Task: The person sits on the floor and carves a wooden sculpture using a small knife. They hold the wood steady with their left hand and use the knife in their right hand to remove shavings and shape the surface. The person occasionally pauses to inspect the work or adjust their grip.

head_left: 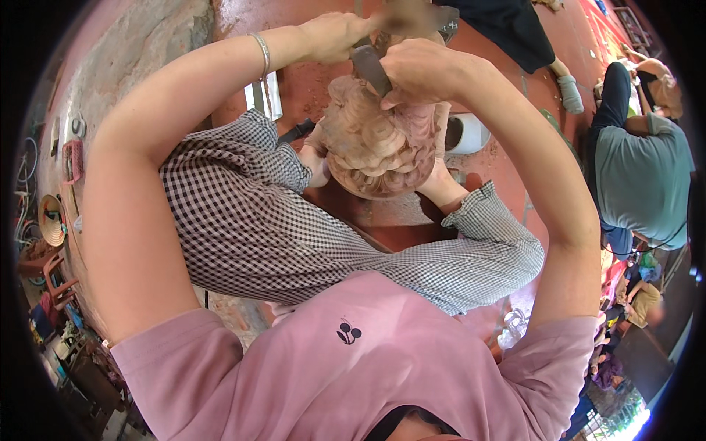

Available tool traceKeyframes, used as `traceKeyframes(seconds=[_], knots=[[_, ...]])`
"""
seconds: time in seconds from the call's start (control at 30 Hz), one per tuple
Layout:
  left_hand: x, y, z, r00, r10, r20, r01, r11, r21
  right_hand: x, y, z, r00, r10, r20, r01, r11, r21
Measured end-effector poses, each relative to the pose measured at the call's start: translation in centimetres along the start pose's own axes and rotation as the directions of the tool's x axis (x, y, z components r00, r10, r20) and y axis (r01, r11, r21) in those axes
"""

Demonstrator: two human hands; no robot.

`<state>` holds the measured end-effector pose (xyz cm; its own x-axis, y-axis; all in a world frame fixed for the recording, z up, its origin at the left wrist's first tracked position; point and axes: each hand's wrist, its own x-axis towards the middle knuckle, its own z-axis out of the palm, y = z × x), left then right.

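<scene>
A reddish-brown carving (379,136) with curled, layered relief stands on the floor between my feet, which press against its sides. My right hand (419,70) is bent over its upper part, closed on a dark grey flat strip (371,68) that curves over the carving; its exact kind is unclear. My left hand (334,37) reaches the upper left of the carving. Its fingers are largely hidden near a blurred brown area at the top, so what they hold does not show.
Behind the carving's right side is a white round container (468,134). A pale rectangular piece (265,97) lies on the red tiled floor (294,81) at left. Two people are near: one's dark-clothed leg (507,33) ahead, another in a grey-green shirt (640,176) seated right.
</scene>
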<state>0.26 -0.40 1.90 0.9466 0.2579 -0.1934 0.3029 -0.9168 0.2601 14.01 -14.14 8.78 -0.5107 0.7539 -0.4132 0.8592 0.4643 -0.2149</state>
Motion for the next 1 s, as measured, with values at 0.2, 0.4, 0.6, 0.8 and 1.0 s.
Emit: traceKeyframes(seconds=[0.2, 0.4, 0.6, 0.8, 1.0], knots=[[-0.6, -0.3, 0.6, 0.999, 0.034, -0.025, -0.034, 0.999, -0.009, -0.4, -1.5, -0.2, 0.988, 0.005, 0.152, 0.029, 0.975, -0.221], [-0.5, 0.0, -0.1, 1.000, 0.002, 0.013, -0.002, 1.000, -0.027, 0.8, -0.8, -0.9, 1.000, 0.019, -0.016, -0.019, 1.000, 0.002], [-1.2, -1.3, 1.7, 0.986, 0.115, -0.120, -0.121, 0.992, -0.038, 0.0, -2.3, 0.3, 0.991, -0.013, 0.135, 0.041, 0.979, -0.200], [-1.0, -3.6, 2.5, 0.981, 0.141, -0.136, -0.148, 0.988, -0.042, 0.7, -1.7, -1.2, 0.994, -0.009, 0.112, 0.019, 0.995, -0.095], [-0.4, -2.0, 2.4, 0.986, 0.124, -0.113, -0.129, 0.991, -0.034, -0.2, -2.1, 2.2, 0.998, -0.065, 0.015, 0.067, 0.986, -0.156]])
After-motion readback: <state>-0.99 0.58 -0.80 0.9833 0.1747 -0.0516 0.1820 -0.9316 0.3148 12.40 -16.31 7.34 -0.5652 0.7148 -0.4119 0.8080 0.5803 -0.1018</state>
